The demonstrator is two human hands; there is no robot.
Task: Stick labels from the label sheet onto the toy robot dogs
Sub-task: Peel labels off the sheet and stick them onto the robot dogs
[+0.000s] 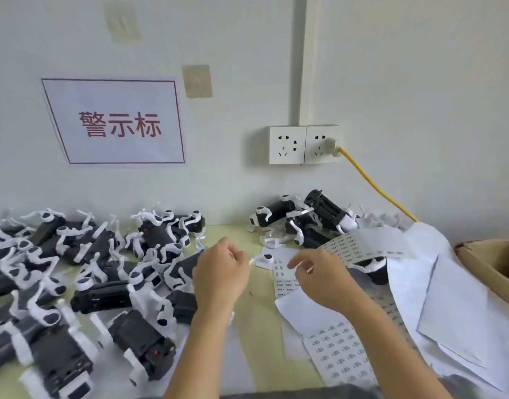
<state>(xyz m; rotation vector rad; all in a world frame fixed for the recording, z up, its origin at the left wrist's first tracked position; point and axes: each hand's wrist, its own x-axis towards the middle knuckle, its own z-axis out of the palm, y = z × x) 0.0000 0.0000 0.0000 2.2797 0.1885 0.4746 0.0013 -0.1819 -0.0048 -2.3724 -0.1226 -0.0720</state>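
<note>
Mid-task, progress hard to gauge: a big pile of toy robot dogs (103, 272) lies on the left of the worktop (256, 312), a smaller cluster (302, 223) sits by the wall near the sockets (303, 144), but no stuck label can be made out on any dog, so done versus pending is unclear. Left hand (220, 273) has fingers curled, pinching a small white strip, probably a label. Right hand (319, 273) is curled too, pinching at the edge of the label sheet (365, 244) that curls up over another dog. More label sheets (341, 349) lie flat below it, many labels seemingly left. Label print is blurred; the cardboard box (492, 263) at right is cut off, and paper covers part of a dog.
</note>
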